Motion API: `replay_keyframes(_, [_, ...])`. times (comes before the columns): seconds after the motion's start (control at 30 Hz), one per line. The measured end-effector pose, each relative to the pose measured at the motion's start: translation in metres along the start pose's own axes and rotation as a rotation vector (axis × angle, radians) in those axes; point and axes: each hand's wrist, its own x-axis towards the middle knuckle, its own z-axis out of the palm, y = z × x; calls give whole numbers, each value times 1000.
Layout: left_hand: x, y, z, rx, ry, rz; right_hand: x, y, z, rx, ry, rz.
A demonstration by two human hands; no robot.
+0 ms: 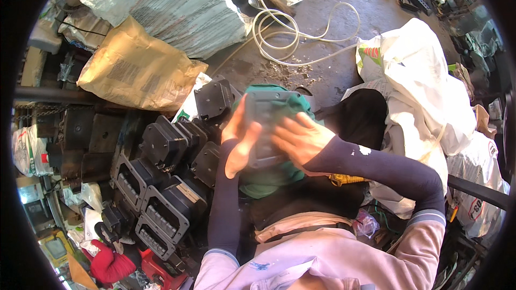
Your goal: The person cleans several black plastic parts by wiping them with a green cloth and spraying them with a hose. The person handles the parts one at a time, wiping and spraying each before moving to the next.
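Observation:
On my lap a grey rectangular plastic housing point(263, 108) with a flanged rim stands tilted against a bunched green cloth point(271, 185). My left hand point(239, 138) grips its left edge, the thumb on the front and the fingers along the side. Across the right part of its face lies my right hand point(302, 138), fingers stretched and somewhat spread, slightly smeared by motion. Both hands cover parts of the housing, and its middle is blurred.
Several black housings point(164, 142) are stacked close by my left arm. A brown paper sack point(137, 72) and a big white sack point(166, 11) lie beyond them. Coiled pale hose point(277, 35) rests on the floor ahead. White sacks point(416, 86) crowd my right side, near a yellow tool point(344, 179).

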Motion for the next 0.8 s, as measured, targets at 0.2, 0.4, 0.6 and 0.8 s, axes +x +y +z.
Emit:
replay_keyframes(0.2, [14,0,-3,29,-80,-35,15,23,-1,-23,-97,-164])
replay_keyframes(0.4, [15,3,3,-155,-36,-90,18,26,-1,48,-317,35])
replay_keyframes(0.6, [12,1,22,26,59,7,3,26,-3,29,-21,76])
replay_keyframes(0.8, [12,-1,30,161,83,36,4,28,-1,-346,-294,-58])
